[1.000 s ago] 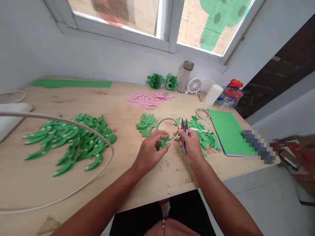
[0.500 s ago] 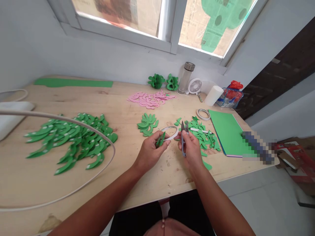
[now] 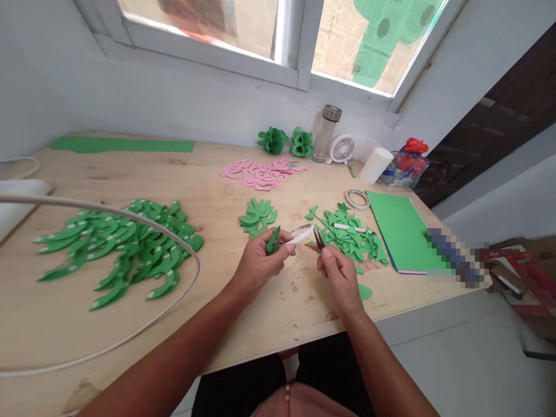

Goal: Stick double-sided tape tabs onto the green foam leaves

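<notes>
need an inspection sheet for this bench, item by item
Surface: wooden table, brownish patch toward the front left corner
Job's things: green piece, white tape, snips with blades beside the tape
Clutter: green scraps, white pen among them, pink cutouts farther back
Hands: left hand holds the green piece and tape; right hand holds the snips
Cables: pale cord looping in front of the green pile
Surroundings: window above, bottle and fan by the wall

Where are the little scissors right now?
In the head view, the scissors are in the right hand, tips by the white tape in the left hand.
</notes>
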Motion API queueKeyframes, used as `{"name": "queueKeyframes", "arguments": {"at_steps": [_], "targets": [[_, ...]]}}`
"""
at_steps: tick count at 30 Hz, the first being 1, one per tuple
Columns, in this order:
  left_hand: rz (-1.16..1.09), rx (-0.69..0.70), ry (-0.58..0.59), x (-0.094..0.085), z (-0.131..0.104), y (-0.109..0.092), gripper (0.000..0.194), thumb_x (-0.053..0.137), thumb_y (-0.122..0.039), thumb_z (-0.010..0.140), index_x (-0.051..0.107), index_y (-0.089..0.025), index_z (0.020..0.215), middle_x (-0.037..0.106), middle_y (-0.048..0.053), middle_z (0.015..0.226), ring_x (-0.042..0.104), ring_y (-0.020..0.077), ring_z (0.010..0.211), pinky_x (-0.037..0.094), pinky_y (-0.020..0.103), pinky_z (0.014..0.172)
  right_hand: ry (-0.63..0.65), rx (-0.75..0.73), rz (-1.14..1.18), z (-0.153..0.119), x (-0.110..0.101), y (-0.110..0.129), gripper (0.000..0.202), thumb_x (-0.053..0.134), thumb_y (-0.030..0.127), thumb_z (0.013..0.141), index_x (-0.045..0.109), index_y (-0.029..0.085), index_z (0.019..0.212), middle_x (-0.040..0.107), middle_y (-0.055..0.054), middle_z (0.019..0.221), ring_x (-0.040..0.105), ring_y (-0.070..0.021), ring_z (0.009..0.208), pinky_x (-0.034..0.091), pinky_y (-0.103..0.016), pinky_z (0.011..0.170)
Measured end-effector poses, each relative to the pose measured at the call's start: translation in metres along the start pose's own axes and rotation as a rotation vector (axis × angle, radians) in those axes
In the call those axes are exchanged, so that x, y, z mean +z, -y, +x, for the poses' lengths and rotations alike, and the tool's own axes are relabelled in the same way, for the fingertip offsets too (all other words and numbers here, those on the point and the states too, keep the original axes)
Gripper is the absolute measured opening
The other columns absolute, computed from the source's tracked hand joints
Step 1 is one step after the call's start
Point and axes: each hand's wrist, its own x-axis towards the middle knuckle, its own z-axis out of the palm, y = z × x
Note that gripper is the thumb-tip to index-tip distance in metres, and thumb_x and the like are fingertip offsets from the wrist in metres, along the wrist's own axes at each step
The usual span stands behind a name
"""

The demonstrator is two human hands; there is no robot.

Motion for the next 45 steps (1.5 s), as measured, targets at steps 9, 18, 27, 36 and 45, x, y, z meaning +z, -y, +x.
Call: {"name": "queueKeyframes", "arguments": {"at_steps": [9, 18, 27, 36, 45], "targets": [[-0.005, 0.026, -0.005, -0.001, 0.0, 0.003, 0.019, 0.07, -0.029, 0.071, 0.056, -0.018, 0.079, 0.052, -0.007, 0.056, 0.034, 0.0032, 0.036, 0.026, 0.019, 0.036, -0.038, -0.038, -0.144, -0.005, 0.002, -0.006, 0.033, 0.06, 0.043, 0.08, 0.068, 0.018, 0.101, 0.069, -0.007, 0.095, 0.061, -0.0217, 0.086, 0.047, -0.032, 0.076], [-0.011, 0.022, 0.013, -0.002, 0.0, 0.003, 0.019, 0.069, -0.028, 0.072, 0.056, -0.017, 0.081, 0.053, -0.006, 0.06, 0.034, 0.0025, 0.036, 0.026, 0.019, 0.036, -0.045, -0.098, -0.261, -0.007, 0.005, 0.0, 0.031, 0.059, 0.043, 0.082, 0.068, 0.019, 0.099, 0.067, -0.005, 0.088, 0.058, -0.0184, 0.075, 0.045, -0.03, 0.068], [-0.016, 0.023, 0.009, -0.001, 0.0, 0.002, 0.02, 0.069, -0.03, 0.071, 0.056, -0.018, 0.08, 0.055, -0.005, 0.063, 0.035, 0.0025, 0.036, 0.026, 0.019, 0.036, -0.055, -0.035, -0.131, -0.005, 0.009, -0.002, 0.032, 0.062, 0.046, 0.078, 0.07, 0.019, 0.094, 0.067, -0.004, 0.082, 0.058, -0.0176, 0.071, 0.044, -0.028, 0.063], [-0.017, 0.042, 0.037, -0.002, 0.0, 0.003, 0.018, 0.069, -0.029, 0.074, 0.056, -0.017, 0.079, 0.053, -0.005, 0.064, 0.035, 0.0019, 0.037, 0.026, 0.018, 0.036, -0.013, 0.052, 0.021, -0.003, 0.013, 0.0, 0.033, 0.063, 0.046, 0.077, 0.072, 0.02, 0.094, 0.069, -0.004, 0.081, 0.062, -0.0199, 0.076, 0.045, -0.027, 0.061], [-0.024, 0.047, 0.044, -0.002, 0.001, 0.004, 0.019, 0.069, -0.029, 0.074, 0.056, -0.016, 0.078, 0.051, -0.005, 0.062, 0.034, 0.0012, 0.037, 0.025, 0.018, 0.036, -0.017, 0.039, 0.05, -0.003, 0.014, 0.002, 0.03, 0.063, 0.042, 0.078, 0.074, 0.02, 0.093, 0.072, -0.004, 0.084, 0.063, -0.0192, 0.078, 0.048, -0.028, 0.065]]}}
